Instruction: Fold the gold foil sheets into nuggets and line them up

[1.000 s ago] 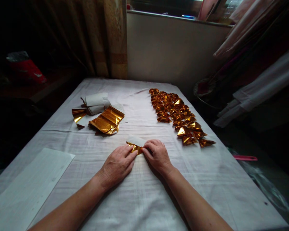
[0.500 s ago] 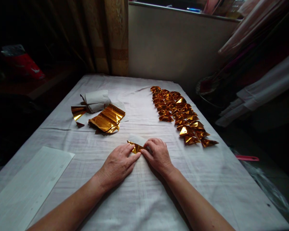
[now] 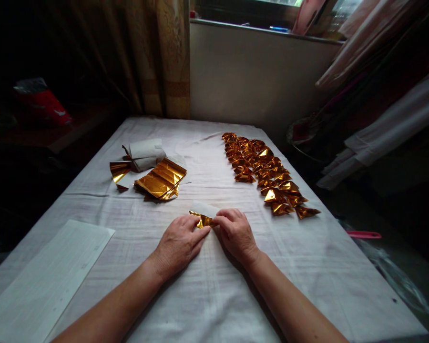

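Note:
A sheet of gold foil paper lies on the white cloth in front of me, its lower edge folded up to show gold and its pale back showing behind. My left hand presses the left part of the fold, thumb along the near edge and fingers on top. At the right end, my right hand grips the paper with curled fingers, which hide that corner. Beyond my left hand rests a stack of gold foil sheets. Several folded gold foil pieces sit in rows at the right.
A rolled pale paper bundle and a curled foil scrap lie behind the stack. A long pale sheet covers the table's left front. Past the right edge are a pink handle and hanging clothes.
The view has tilted up slightly, showing more of the window. My right hand's thumb has shifted from the fold's near edge up toward its right end; my left hand stays on the paper.

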Demonstrator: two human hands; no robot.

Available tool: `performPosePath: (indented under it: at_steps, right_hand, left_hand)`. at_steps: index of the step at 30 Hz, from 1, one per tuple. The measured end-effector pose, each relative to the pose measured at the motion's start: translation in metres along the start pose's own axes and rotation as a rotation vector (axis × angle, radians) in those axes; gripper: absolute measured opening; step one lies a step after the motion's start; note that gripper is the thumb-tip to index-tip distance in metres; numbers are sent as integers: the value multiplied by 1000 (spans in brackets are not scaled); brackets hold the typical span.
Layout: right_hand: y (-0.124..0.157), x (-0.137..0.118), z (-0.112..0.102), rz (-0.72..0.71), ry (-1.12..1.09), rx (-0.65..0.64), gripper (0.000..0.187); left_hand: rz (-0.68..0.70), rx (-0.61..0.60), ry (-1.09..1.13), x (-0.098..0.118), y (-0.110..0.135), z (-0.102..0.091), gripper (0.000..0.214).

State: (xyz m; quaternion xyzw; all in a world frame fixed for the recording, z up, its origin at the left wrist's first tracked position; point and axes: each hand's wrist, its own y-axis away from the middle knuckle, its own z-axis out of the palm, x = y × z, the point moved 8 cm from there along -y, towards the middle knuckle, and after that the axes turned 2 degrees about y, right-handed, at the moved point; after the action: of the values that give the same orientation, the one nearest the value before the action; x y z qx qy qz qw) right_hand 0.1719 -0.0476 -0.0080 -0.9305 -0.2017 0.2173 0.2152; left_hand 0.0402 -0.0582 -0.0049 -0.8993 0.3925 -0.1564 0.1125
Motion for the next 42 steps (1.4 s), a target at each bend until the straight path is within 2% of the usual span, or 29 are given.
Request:
performPosePath:
  at_steps: [2,5,10,15,26,31,42]
  right_hand:
    - [2,-8,-2,-39,13,-30,18]
    - [3,-11,-1,-17,18,-102,19]
    - [2,-10,0,50,34,-172,19]
    - [0,-10,0,88,47,-193,15]
    - [3,-4,1,25,38,-182,18]
    - [5,2,0,32,-25,-173,16]
    - [8,20,1,131,-166,-93,10]
  left_hand:
    - [-9,11,15,1,0,1,31]
    - [-16,41,78,-1,1,3,33]
    - [-103,95,172,-22,3,2,27]
    - [-142,87,159,-38,1,0,23]
    - [-144,-19,138,-30,-2,-1,25]
    - [-154,-9,143,-29,-3,0,18]
    - [-180,-22,156,-29,-3,1,22]
